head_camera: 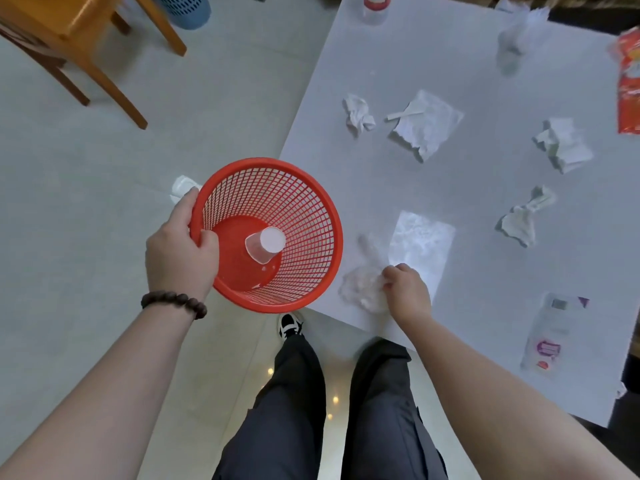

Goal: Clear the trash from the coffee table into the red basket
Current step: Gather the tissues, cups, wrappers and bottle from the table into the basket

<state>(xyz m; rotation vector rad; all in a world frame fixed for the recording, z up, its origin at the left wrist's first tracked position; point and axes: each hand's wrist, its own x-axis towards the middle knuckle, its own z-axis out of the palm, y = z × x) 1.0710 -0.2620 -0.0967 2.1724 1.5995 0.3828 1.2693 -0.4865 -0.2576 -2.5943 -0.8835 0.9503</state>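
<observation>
My left hand (pixel 180 244) grips the rim of the red mesh basket (pixel 304 206), held beside the coffee table's near left corner. A clear plastic cup (pixel 265 244) lies inside on the basket's bottom. My right hand (pixel 407 289) is closed on a crumpled clear plastic wrapper (pixel 362 287) at the table's near edge. Crumpled white papers lie farther out: one wad (pixel 358 114), a flatter sheet (pixel 427 124) with a white strip on it, another wad (pixel 562 143) and a twisted piece (pixel 523 218).
The white coffee table (pixel 398 53) also holds a flattened clear bottle (pixel 547 334) at the near right, a red snack bag (pixel 628 88), a clear bag (pixel 516 39) and a bottle (pixel 375 5) at the far edge. A white scrap (pixel 181 187) lies on the floor. A wooden chair (pixel 69 32) stands far left.
</observation>
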